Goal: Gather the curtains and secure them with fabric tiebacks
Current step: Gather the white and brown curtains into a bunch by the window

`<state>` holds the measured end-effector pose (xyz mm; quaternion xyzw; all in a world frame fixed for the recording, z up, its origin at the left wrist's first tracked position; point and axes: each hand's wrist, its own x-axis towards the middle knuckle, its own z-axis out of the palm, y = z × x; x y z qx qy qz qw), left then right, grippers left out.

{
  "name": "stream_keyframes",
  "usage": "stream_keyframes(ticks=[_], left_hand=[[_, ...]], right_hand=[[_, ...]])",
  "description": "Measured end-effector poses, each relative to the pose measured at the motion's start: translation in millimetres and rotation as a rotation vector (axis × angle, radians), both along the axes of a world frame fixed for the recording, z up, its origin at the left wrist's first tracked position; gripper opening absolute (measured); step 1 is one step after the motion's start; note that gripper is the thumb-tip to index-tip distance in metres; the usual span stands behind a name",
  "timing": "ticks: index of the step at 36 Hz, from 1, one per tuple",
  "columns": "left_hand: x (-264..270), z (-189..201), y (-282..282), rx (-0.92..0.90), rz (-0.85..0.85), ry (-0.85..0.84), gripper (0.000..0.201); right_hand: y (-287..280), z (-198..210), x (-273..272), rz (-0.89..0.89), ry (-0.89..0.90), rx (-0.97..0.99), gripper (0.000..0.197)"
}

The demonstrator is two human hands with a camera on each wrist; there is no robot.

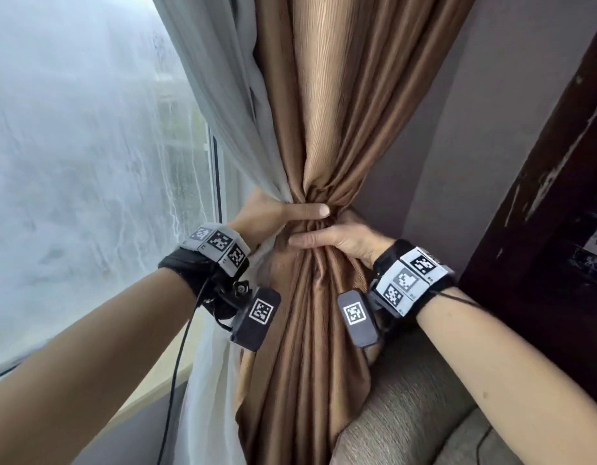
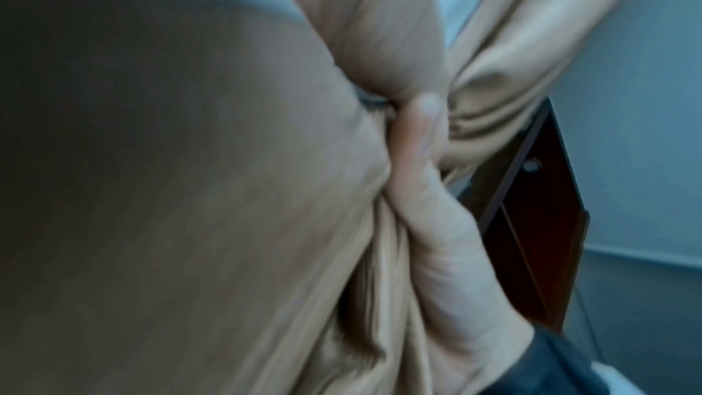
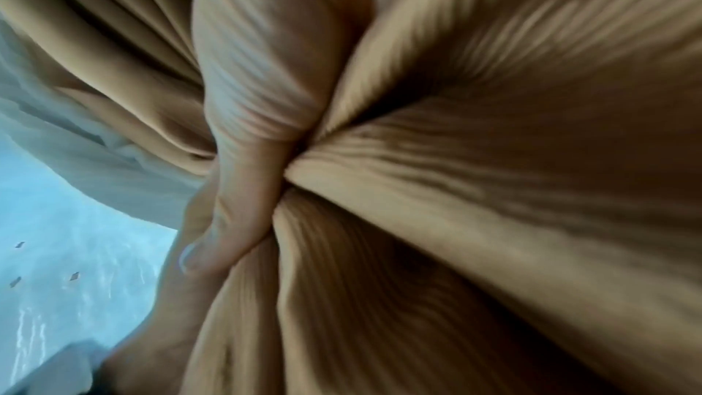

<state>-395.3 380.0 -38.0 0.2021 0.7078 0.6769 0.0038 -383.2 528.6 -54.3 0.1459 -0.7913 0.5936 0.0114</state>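
Observation:
A brown pleated curtain [image 1: 327,105] and a sheer white curtain [image 1: 220,105] hang bunched together beside the window. My left hand [image 1: 277,209] wraps round the gathered waist from the left, its thumb lying across the front. My right hand [image 1: 337,238] grips the same bunch just below from the right, thumb pointing left. In the left wrist view my thumb [image 2: 421,143] presses into brown folds [image 2: 228,191]. The right wrist view shows brown fabric [image 3: 475,176] pinched at a tight gather by my thumb [image 3: 228,221]. No tieback is visible.
A wet window pane [image 1: 82,162] fills the left, with a sill [image 1: 163,380] below. A grey-brown upholstered seat [image 1: 424,407] sits at lower right. Dark wooden furniture [image 1: 552,196] stands at the right against a grey wall [image 1: 491,95].

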Motion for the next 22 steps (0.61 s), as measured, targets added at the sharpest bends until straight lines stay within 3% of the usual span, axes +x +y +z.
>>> stream_keyframes(ticks=[3,6,8,11,15,18,20,22], left_hand=[[2.3,-2.3,-12.1,-0.011,-0.15,-0.071,0.048],[-0.8,-8.6,-14.9,-0.107,-0.19,-0.089,0.036],[0.5,-13.9,-14.1,-0.154,-0.196,-0.117,0.035],[-3.2,-23.0,-12.9,-0.223,-0.195,-0.15,0.051],[-8.1,-18.8,-7.0,-0.307,-0.176,-0.161,0.089],[-12.6,-17.8,-2.8,-0.302,-0.199,-0.196,0.104],[-7.5,-13.3,1.1,-0.31,-0.238,-0.216,0.099],[-3.6,-8.1,3.5,-0.323,-0.288,-0.229,0.062]], right_hand=[[4.6,-3.9,-1.2,0.01,-0.044,-0.046,0.033],[8.7,-3.7,-0.1,-0.036,-0.069,-0.032,0.033],[12.6,-4.7,-2.5,-0.094,-0.072,-0.044,0.049],[16.2,-4.4,2.0,-0.13,-0.131,-0.103,0.066],[26.8,-2.8,14.8,-0.033,-0.245,-0.172,0.045],[35.9,-3.4,18.8,0.085,-0.375,-0.248,0.028],[37.9,-4.8,17.2,0.096,-0.38,-0.258,0.033],[37.3,-4.0,17.1,0.116,-0.387,-0.268,0.033]])
